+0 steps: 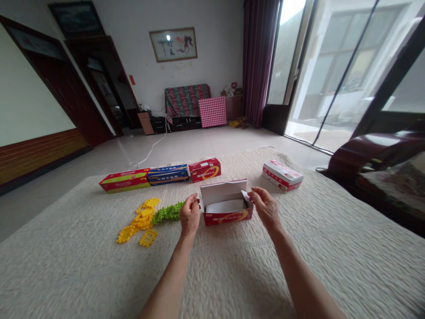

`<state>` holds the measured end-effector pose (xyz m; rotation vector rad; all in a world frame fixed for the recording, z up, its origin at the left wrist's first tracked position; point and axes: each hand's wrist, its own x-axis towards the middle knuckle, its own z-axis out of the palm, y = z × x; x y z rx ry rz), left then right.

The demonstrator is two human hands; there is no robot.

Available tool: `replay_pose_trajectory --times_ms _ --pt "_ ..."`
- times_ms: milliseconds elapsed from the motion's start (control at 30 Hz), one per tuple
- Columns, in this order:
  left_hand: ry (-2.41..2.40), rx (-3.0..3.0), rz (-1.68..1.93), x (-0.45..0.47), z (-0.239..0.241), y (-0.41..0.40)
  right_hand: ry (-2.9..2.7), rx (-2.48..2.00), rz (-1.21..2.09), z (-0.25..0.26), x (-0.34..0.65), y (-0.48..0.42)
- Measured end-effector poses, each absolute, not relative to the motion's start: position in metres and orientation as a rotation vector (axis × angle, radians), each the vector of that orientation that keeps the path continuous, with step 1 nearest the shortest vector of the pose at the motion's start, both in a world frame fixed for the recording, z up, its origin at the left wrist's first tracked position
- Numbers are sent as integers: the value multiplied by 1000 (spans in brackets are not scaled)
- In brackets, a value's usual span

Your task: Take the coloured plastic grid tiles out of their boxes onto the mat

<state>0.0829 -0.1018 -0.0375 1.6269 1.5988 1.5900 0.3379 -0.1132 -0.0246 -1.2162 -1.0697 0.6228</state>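
A red cardboard box (229, 218) with gold markings lies before me with its lid raised at the back. Its inside is white, and a pale panel (225, 206) shows within. My right hand (265, 208) pinches the small white flap at the box's right end. At the left end, my left hand (190, 215) has its fingers closed around the edge of the other side flap, which is partly hidden. Left of that hand lie green plastic interlocking pieces (168, 212) and a heap of yellow plastic interlocking pieces (142, 219).
A red-and-green box (125, 180), a blue box (168, 174) and another red box (205, 170) stand in a row behind. To the right lies a white-and-red box (283, 175). Everything rests on a beige quilted cover (229, 274). A dark wooden armrest (361, 155) borders the right.
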Motion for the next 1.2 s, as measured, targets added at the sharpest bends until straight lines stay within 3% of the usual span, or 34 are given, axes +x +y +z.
replay_pose_trajectory --times_ms 267,700,1200 --pt "1651 1767 1600 91 -39 -103 -1474 -1366 208 -35 337 -103" --pt "1397 1925 1687 94 -46 -100 -1524 -1121 357 -30 328 -119" --pt "1255 1750 1738 94 -59 -111 -1429 -1075 154 -49 314 -114"
